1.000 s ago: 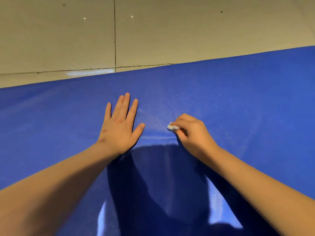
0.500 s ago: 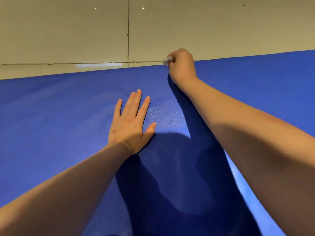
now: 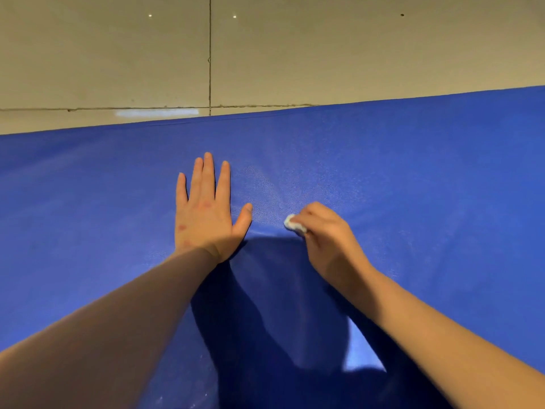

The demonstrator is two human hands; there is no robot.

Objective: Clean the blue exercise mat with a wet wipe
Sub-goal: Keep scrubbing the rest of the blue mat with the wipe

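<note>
Head view, mat: The blue exercise mat [image 3: 413, 187] lies spread over the tiled floor [image 3: 118, 54] and fills the lower part of the view. Its far edge runs just below a grout line.
Head view, left hand: The left hand [image 3: 206, 214] lies flat on the mat, palm down, fingers straight and slightly spread, holding nothing. It probably props the person's weight and keeps the mat from sliding under the rubbing.
Head view, right hand: The right hand [image 3: 327, 234], near the left thumb, has its fingers curled round the wet wipe [image 3: 293, 224].
Head view, wipe: It is a small white wad pressed on the mat, only its end showing past the fingers. It is likely bunched to concentrate pressure.
Head view, surface: The patch beyond the hands looks paler, perhaps damp, though this is uncertain.
Head view, stage: Wiping appears under way, with wide areas on both sides left to do.
</note>
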